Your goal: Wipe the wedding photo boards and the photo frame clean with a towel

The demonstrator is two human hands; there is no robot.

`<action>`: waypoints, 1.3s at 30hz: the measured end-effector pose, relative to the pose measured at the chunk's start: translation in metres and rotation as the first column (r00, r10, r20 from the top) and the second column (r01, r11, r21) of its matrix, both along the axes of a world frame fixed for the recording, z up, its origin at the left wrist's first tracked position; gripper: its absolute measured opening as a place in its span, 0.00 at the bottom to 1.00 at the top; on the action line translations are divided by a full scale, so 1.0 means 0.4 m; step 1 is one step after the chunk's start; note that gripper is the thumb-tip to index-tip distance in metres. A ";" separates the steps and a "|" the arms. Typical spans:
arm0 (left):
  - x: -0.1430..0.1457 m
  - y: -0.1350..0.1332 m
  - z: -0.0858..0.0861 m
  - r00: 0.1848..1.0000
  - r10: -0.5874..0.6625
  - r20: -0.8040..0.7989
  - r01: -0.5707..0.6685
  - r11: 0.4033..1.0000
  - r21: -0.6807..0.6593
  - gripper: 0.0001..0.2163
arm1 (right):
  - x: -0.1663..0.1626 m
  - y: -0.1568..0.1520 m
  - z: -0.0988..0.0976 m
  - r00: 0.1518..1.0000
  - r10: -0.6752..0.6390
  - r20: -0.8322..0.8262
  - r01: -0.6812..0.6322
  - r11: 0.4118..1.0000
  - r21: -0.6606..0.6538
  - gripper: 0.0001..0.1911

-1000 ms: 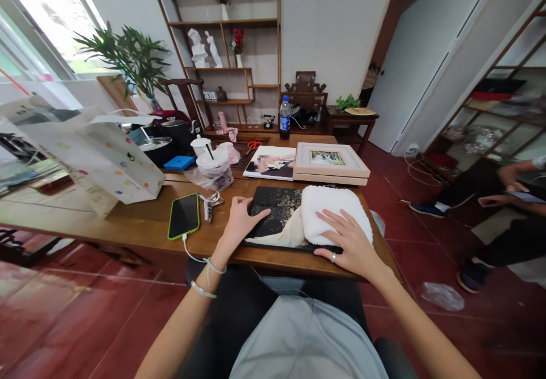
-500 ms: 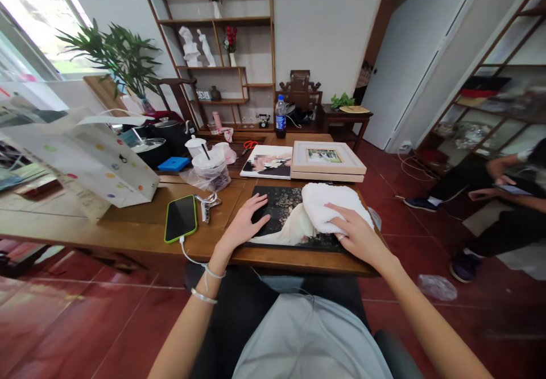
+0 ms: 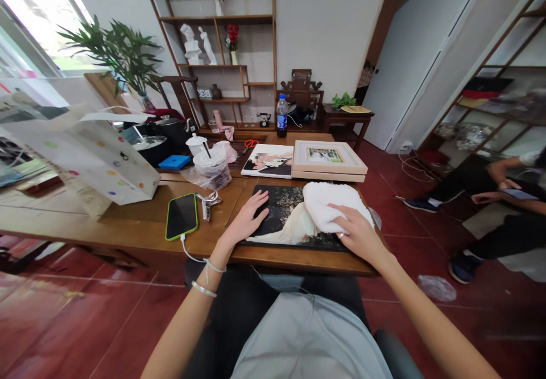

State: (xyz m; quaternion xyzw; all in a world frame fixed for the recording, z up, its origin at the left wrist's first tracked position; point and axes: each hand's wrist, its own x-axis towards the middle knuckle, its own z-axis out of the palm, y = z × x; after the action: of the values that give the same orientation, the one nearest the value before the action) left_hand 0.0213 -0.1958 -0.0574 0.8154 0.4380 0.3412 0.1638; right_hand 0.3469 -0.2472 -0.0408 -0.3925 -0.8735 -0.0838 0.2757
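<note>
A dark glossy photo panel (image 3: 284, 208) lies flat at the near edge of the wooden table (image 3: 136, 225). My left hand (image 3: 247, 219) rests flat on the panel's left edge, fingers stretched out. My right hand (image 3: 358, 234) grips a white towel (image 3: 328, 205) bunched on the panel's right half. A green-cased phone (image 3: 182, 215) with a white cable lies left of my left hand, a metal clip (image 3: 207, 201) beside it.
A framed picture (image 3: 328, 160) and a photo print (image 3: 268, 160) lie behind the panel. A spotted paper bag (image 3: 91, 157), a lidded cup in plastic (image 3: 210, 165), pots and a bottle (image 3: 281, 116) stand further back. Another person's arms (image 3: 507, 188) hold a phone at right.
My right hand has closed from flat on the towel to gripping it, bunching it upward and slightly left. My left hand's fingers slid a little further onto the panel.
</note>
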 end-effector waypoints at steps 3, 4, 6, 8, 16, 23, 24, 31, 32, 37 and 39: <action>0.001 -0.004 0.001 1.000 0.012 -0.013 -0.012 1.000 0.005 0.20 | 0.031 0.016 0.002 0.977 -0.141 -0.162 0.164 0.978 0.133 0.14; 0.001 -0.003 0.001 1.000 0.013 -0.016 -0.013 1.000 0.007 0.21 | 0.040 0.022 0.006 0.959 -0.183 -0.215 0.223 0.959 0.176 0.13; 0.003 0.000 0.002 1.000 0.007 -0.026 -0.007 1.000 0.009 0.20 | 0.050 0.036 0.021 0.954 -0.204 -0.219 0.251 0.945 0.212 0.14; 0.004 0.003 0.004 0.999 0.002 -0.034 -0.002 1.000 0.004 0.21 | 0.046 0.052 0.035 0.986 -0.137 -0.091 0.151 0.974 0.169 0.19; 0.011 -0.007 0.014 0.993 0.116 0.027 -0.116 0.993 0.006 0.21 | -0.002 0.105 0.025 0.992 0.010 0.124 0.002 0.995 -0.100 0.24; 0.015 -0.011 0.012 0.989 0.140 0.036 -0.141 0.989 0.031 0.20 | 0.002 0.106 0.004 0.990 -0.002 0.139 0.008 0.999 -0.041 0.25; 0.015 -0.012 0.013 0.990 0.138 0.031 -0.139 0.990 0.030 0.20 | 0.002 0.106 0.003 0.991 -0.001 0.135 0.005 0.999 -0.034 0.24; 0.013 -0.022 0.016 0.994 0.112 0.013 -0.112 0.994 0.000 0.22 | -0.003 0.102 0.008 0.991 -0.008 0.134 0.011 1.000 -0.025 0.25; 0.012 -0.023 0.016 0.994 0.106 0.010 -0.106 0.994 -0.007 0.22 | -0.002 0.100 0.011 0.991 -0.009 0.135 0.011 1.000 -0.019 0.24; 0.010 -0.025 0.013 0.996 0.088 -0.014 -0.088 0.996 -0.032 0.23 | 0.009 0.101 0.033 0.994 -0.090 0.063 0.085 0.993 0.085 0.22; 0.010 -0.025 0.012 0.996 0.083 -0.022 -0.083 0.996 -0.033 0.23 | 0.014 0.107 0.034 0.992 -0.110 0.060 0.104 0.990 0.093 0.22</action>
State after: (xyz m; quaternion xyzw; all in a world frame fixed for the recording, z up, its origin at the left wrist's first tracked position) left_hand 0.0252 -0.2059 -0.0525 0.7971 0.4789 0.3319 0.1588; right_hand 0.3523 -0.2043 -0.0272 -0.4231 -0.8549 -0.1504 0.2598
